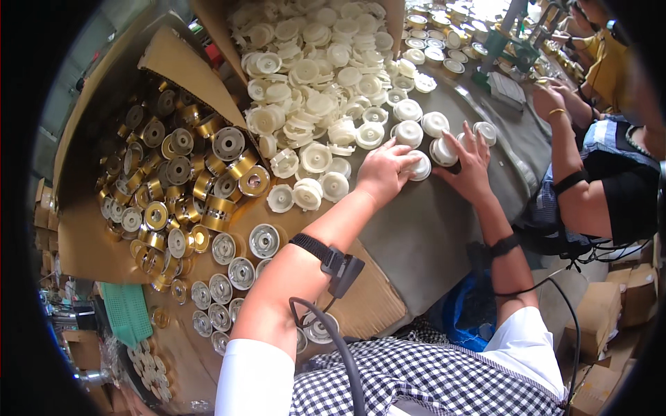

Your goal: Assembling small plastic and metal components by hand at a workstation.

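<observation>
Both my hands are over a group of round white plastic caps on the grey tabletop. My left hand (386,171) has its fingers bent round one white cap (420,166), partly covering it. Just to the right, my right hand (472,170) grips another white cap (442,152) between thumb and fingers. More caps stand close beyond the fingertips, among them a white cap (408,133) and a white cap (436,123). One further cap (486,133) sits right of my right fingers.
A heap of white plastic parts (312,76) spills from a cardboard box at the back. Left of it, a carton (83,236) holds gold and silver metal cups (229,143). Silver cups (241,273) stand near my left forearm. A co-worker's arm (572,166) is at right.
</observation>
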`<action>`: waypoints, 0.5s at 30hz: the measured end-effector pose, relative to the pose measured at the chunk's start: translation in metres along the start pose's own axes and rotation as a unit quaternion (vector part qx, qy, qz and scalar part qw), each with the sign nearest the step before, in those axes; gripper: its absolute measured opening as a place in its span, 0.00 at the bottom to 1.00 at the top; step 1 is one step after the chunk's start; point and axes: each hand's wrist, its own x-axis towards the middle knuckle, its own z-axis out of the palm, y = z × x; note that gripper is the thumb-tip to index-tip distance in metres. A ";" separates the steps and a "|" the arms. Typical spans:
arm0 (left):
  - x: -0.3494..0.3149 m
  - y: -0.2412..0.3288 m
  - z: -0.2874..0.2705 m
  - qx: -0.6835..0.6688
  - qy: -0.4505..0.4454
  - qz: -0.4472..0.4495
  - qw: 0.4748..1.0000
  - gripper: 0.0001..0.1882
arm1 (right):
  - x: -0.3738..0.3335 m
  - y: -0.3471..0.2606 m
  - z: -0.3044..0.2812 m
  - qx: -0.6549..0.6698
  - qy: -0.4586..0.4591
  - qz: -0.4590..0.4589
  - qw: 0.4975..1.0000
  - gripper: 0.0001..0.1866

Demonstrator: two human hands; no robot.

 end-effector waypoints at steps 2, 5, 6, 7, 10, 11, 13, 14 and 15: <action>0.007 0.014 -0.010 -0.059 0.007 -0.007 0.998 0.26 | 0.009 0.004 -0.012 -0.031 -0.030 0.024 0.999 0.49; -0.011 0.023 -0.039 -0.047 0.009 -0.019 0.999 0.32 | 0.015 -0.009 -0.026 0.070 0.043 0.021 0.996 0.42; -0.025 0.016 -0.047 0.045 0.001 -0.020 0.999 0.34 | 0.020 -0.032 -0.033 0.109 0.087 -0.019 0.990 0.36; -0.037 0.015 -0.055 0.177 -0.007 -0.019 0.984 0.35 | 0.025 -0.047 -0.034 0.122 0.098 -0.062 0.986 0.35; -0.072 0.007 -0.065 0.371 -0.042 -0.049 0.926 0.33 | 0.042 -0.106 -0.024 0.162 -0.010 -0.156 0.974 0.31; -0.085 0.003 -0.070 0.372 -0.070 -0.039 0.925 0.31 | 0.049 -0.119 -0.006 0.108 -0.018 -0.193 0.975 0.30; -0.103 -0.001 -0.076 0.379 -0.097 -0.037 0.919 0.30 | 0.057 -0.139 0.034 -0.071 0.006 -0.225 0.972 0.28; -0.109 -0.002 -0.078 0.373 -0.102 -0.042 0.921 0.30 | 0.060 -0.143 0.051 -0.119 -0.009 -0.223 0.968 0.27; -0.114 -0.002 -0.080 0.366 -0.106 -0.045 0.923 0.30 | 0.063 -0.147 0.063 -0.118 -0.006 -0.225 0.967 0.27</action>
